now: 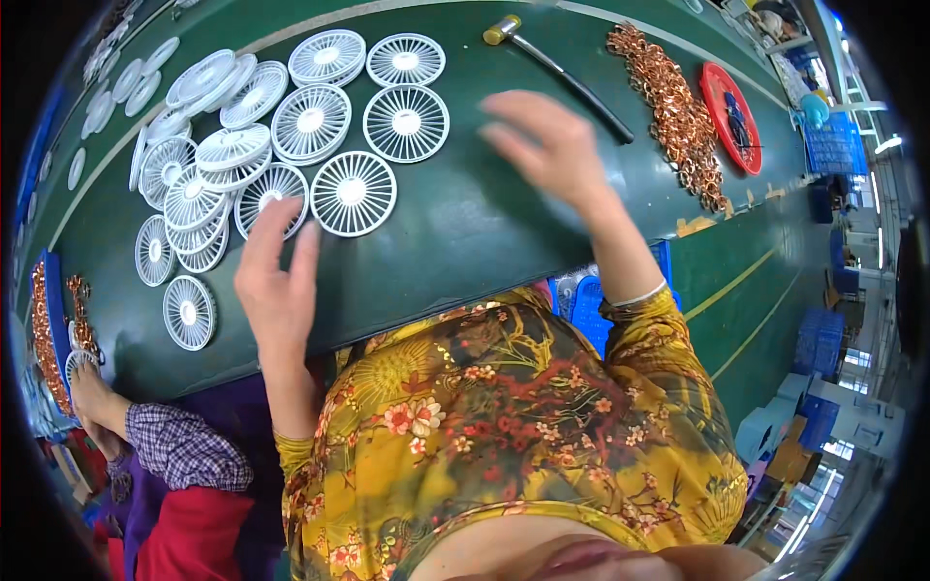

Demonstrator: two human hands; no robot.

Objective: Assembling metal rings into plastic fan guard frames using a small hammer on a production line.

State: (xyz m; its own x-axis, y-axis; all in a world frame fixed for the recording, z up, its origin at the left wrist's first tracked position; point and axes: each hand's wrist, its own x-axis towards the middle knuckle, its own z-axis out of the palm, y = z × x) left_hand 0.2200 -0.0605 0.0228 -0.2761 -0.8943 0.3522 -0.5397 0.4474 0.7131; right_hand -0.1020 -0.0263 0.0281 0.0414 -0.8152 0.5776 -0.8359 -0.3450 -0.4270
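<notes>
Head view: the left hand (276,281), thumb and fingers parted, is over the near edge of a white spoked wheel (263,186) on the green table (465,232), while the blurred right hand (552,145), loosely spread, hovers near a hammer (567,77).

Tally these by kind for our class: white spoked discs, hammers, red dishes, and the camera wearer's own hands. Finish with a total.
White spoked discs: at least 20 (overlaps hide the exact count)
Hammer: 1
Red dish: 1
Own hands: 2 (left hand, right hand)
Total: at least 24
</notes>
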